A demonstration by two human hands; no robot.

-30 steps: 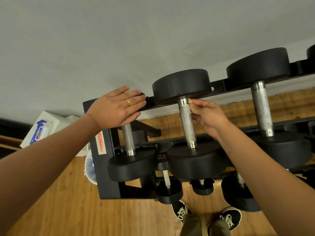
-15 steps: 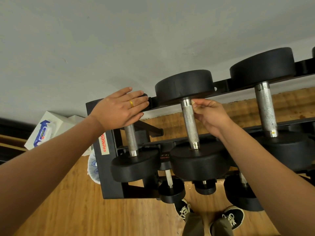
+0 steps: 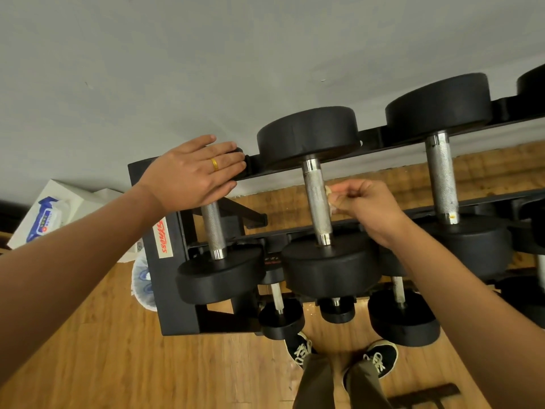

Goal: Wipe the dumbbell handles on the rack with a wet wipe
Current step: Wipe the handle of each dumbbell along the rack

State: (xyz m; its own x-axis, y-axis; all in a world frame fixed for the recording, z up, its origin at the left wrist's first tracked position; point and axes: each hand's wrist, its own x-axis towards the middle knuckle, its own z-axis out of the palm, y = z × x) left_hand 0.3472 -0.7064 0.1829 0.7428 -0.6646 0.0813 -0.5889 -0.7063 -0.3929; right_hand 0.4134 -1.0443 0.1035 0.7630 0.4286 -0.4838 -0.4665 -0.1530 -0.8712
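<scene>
1. Far left, on the floor (image 3: 88,364) by the wall: a white pack of wipes (image 3: 44,215) with a blue label, just past the end of the rack (image 3: 165,290).
2. The left hand (image 3: 191,172) lies flat with straight fingers on the far end of the first top-row dumbbell. It's gripping nothing, so I'd guess it's just bracing. The first handle (image 3: 213,228) sticks out bare below the palm.
3. The action is at the middle handle (image 3: 317,202). The right hand (image 3: 362,205) has its fingers curled and pinches a small wadded wet wipe (image 3: 329,196) against the right side of the knurled bar, roughly halfway along it.
4. Nothing touches the third handle (image 3: 441,178). It has a tiny yellowish speck near the collar closest to the camera.
5. As for progress, I'd call it early to midway. The middle handle is mid-wipe. Going left to right, the first one may be done, but you can't tell from the metal. The third handle and whatever sits further right look like they're left to do. The lower-tier dumbbells (image 3: 278,302) look untouched too.
</scene>
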